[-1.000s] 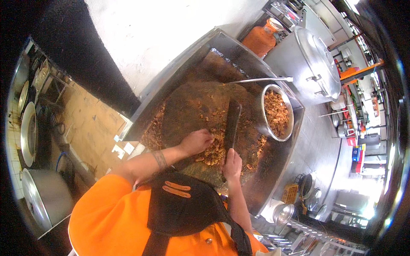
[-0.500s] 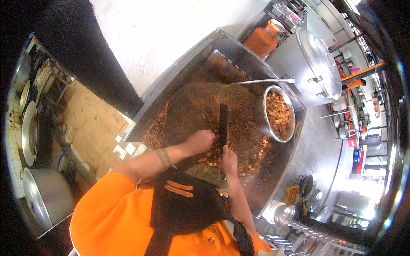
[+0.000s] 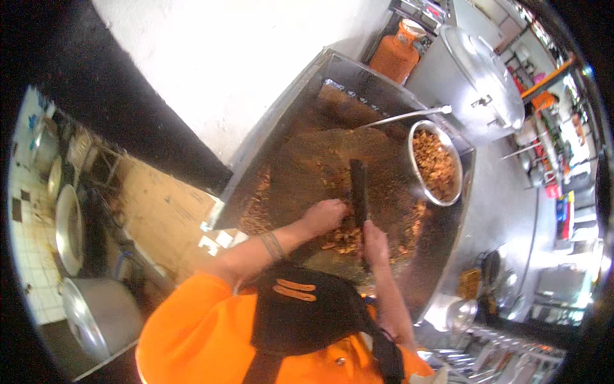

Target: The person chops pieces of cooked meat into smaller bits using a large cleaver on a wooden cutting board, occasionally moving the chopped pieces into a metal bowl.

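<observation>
My right hand (image 3: 375,244) is wrapped round the handle of a cleaver (image 3: 359,192), whose dark, long blade points away from me over a wide brown chopping block (image 3: 300,153). Just left of the blade is my left hand (image 3: 325,216), its fingers curled low at the block; whatever they hold, if anything, is hidden. Chopped browned meat (image 3: 342,238) lies between my hands and beneath the blade. A round metal bowl (image 3: 458,168) heaped with browned meat pieces stands to the right of the block.
A metal-walled tray (image 3: 430,281) surrounds the block, with meat scraps along its left side. A long metal handle (image 3: 409,118) crosses behind the bowl. Beyond stand a big lidded pot (image 3: 441,83) and an orange gas cylinder (image 3: 394,57). Another pot (image 3: 105,313) is at lower left.
The whole view has shifted, so the scene sits further right in the picture. My hands and the cleaver keep about the same places relative to each other and the block.
</observation>
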A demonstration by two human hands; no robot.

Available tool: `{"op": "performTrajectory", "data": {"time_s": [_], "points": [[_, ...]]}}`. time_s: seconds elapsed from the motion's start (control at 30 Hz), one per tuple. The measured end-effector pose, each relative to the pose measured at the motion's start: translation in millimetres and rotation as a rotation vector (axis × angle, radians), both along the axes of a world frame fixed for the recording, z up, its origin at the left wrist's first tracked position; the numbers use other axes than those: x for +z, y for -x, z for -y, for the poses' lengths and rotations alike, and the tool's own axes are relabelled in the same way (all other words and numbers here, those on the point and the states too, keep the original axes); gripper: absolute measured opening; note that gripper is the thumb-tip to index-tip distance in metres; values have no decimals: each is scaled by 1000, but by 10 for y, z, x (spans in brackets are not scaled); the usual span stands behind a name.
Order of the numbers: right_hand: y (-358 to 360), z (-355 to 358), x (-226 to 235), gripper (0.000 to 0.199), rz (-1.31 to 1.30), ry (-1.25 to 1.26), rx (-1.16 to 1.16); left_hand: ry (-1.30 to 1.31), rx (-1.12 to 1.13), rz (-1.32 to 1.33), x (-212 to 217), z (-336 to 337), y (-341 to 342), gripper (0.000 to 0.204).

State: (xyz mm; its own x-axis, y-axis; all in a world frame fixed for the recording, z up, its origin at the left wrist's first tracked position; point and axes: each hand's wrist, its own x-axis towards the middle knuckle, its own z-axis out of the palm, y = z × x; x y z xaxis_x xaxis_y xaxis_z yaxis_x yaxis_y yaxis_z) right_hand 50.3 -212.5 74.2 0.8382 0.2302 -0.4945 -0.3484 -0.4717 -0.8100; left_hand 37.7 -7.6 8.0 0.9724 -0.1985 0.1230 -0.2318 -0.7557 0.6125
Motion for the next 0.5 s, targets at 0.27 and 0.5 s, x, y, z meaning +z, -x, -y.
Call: {"op": "performTrajectory", "data": {"time_s": [0.27,0.5], "points": [[99,-109,-76,52,-62,-44,26,135,65,13,-159,-31,75,22],[108,-98,59,52,307,-29,104,154,106,-20,-104,-88,81,25]]}}
